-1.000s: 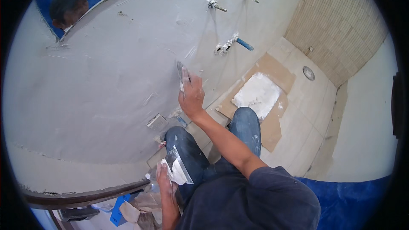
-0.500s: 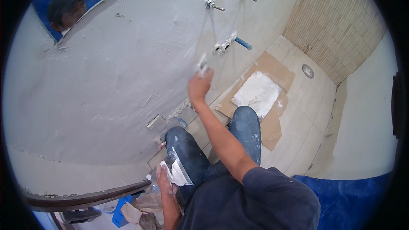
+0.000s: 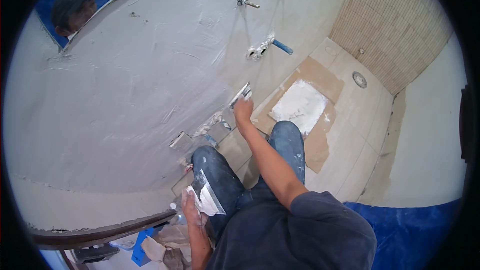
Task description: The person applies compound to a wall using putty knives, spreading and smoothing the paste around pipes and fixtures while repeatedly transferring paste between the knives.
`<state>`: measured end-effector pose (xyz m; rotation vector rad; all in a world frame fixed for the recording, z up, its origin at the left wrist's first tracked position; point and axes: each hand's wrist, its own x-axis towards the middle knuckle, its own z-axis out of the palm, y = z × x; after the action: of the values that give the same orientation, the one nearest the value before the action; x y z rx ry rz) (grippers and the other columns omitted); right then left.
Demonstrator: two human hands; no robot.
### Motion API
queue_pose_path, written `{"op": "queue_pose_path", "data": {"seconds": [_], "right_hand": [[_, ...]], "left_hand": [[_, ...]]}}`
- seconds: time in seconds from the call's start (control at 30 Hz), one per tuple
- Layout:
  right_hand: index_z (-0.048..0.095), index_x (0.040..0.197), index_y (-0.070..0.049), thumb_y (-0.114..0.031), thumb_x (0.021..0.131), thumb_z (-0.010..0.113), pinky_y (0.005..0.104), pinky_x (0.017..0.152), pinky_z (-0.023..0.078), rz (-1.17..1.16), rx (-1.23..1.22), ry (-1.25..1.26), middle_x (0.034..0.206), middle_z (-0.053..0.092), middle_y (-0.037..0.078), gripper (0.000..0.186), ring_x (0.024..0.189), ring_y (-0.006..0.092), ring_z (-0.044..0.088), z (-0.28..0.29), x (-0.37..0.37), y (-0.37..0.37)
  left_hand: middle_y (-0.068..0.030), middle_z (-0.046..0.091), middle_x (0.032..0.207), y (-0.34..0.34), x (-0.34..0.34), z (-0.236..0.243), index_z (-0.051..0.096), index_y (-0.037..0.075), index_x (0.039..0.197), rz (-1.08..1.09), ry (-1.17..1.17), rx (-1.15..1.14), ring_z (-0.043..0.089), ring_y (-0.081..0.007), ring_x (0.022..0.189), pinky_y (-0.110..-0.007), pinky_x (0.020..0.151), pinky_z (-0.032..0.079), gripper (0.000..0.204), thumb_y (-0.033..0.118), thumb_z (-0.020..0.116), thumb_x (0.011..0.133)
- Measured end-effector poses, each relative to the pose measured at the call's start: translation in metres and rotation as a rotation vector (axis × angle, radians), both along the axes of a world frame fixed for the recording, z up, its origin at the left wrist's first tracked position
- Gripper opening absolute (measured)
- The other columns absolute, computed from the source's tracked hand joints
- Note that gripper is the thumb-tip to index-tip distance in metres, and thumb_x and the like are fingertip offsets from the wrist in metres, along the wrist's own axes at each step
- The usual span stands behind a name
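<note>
In my right hand (image 3: 243,110) is a metal putty knife (image 3: 242,93), its blade against or very close to the plastered wall (image 3: 135,100), low down below the pipe openings. The fingers wrap round the handle end. My left hand (image 3: 191,211) grips a wide plastering blade (image 3: 209,199) that carries white plaster, held beside my left knee. White residue coats the left fingers. Smears and ridges mark the grey wall surface near the right hand.
Two valve stubs (image 3: 246,2) and a blue pipe (image 3: 283,46) stick out from the wall. A cardboard sheet (image 3: 317,151) with a white, powder-covered patch (image 3: 300,104) lies on the tiled floor, near a round drain (image 3: 359,79). A recessed box (image 3: 181,141) sits low in the wall.
My right hand has moved down along the wall with the putty knife, whose blade has turned. The left hand and its plastering blade stay almost where they were.
</note>
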<state>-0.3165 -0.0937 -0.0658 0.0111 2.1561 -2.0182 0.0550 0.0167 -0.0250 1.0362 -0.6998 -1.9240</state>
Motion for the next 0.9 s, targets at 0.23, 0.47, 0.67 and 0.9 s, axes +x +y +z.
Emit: {"op": "queue_pose_path", "data": {"seconds": [0.23, 0.47, 0.67, 0.9], "right_hand": [[0.046, 0.131, 0.005, -0.014, 0.089, 0.053, 0.0472, 0.098, 0.039, -0.082, 0.118, 0.362, 0.127, 0.051, 0.028, 0.047, 0.12, 0.0438, 0.046, 0.058, 0.071, -0.021], [0.052, 0.125, 0.003, -0.018, 0.096, 0.047, 0.045, 0.091, 0.044, 0.039, 0.017, 0.116, 0.116, 0.06, 0.024, 0.037, 0.108, 0.0404, 0.056, 0.006, 0.041, 0.021], [0.051, 0.122, 0.002, -0.019, 0.097, 0.044, 0.0449, 0.089, 0.045, 0.05, -0.368, -0.373, 0.112, 0.062, 0.023, 0.033, 0.106, 0.0399, 0.058, -0.021, -0.001, -0.012], [0.049, 0.125, 0.004, -0.024, 0.098, 0.045, 0.0436, 0.091, 0.045, -0.094, 0.258, 0.692, 0.117, 0.059, 0.025, 0.039, 0.107, 0.0416, 0.057, 0.003, 0.069, -0.006]], "left_hand": [[-0.0124, 0.059, 0.12, -0.002, 0.004, -0.004, 0.043, -0.003, 0.132, -0.078, 0.091, -0.032, 0.062, -0.0243, 0.105, -0.038, 0.092, 0.05, 0.04, 0.017, 0.049, 0.098], [-0.0136, 0.058, 0.122, -0.001, -0.002, 0.004, 0.04, -0.003, 0.135, 0.007, 0.049, -0.051, 0.06, -0.025, 0.109, -0.039, 0.093, 0.049, 0.044, 0.015, 0.05, 0.097], [-0.0135, 0.057, 0.124, 0.001, 0.001, 0.003, 0.039, -0.003, 0.136, -0.006, 0.056, -0.014, 0.059, -0.0257, 0.11, -0.04, 0.094, 0.049, 0.046, 0.016, 0.051, 0.096], [-0.0139, 0.057, 0.124, -0.001, 0.007, -0.005, 0.04, -0.002, 0.136, -0.041, 0.071, -0.005, 0.06, -0.0256, 0.11, -0.04, 0.094, 0.049, 0.045, 0.016, 0.052, 0.096]]}}
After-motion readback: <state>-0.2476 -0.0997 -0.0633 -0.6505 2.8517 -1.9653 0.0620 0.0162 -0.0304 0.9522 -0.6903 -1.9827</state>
